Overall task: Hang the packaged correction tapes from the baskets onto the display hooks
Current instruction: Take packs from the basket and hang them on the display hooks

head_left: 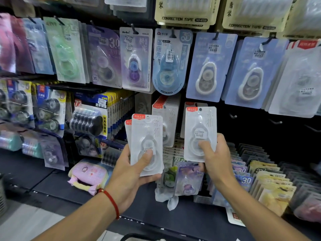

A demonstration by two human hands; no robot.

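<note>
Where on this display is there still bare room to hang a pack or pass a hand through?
Bare hooks stand against the dark panel under the blue packs, right of the right hand and its white pack. The dark shelf left of the pink pouch is also bare. Elsewhere, rows hang edge to edge; the bins lower right are packed.

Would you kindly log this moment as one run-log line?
left hand: holds white packs | right hand: holds single white pack, raised | empty hooks: right of it | stage: pack not yet hung
</note>
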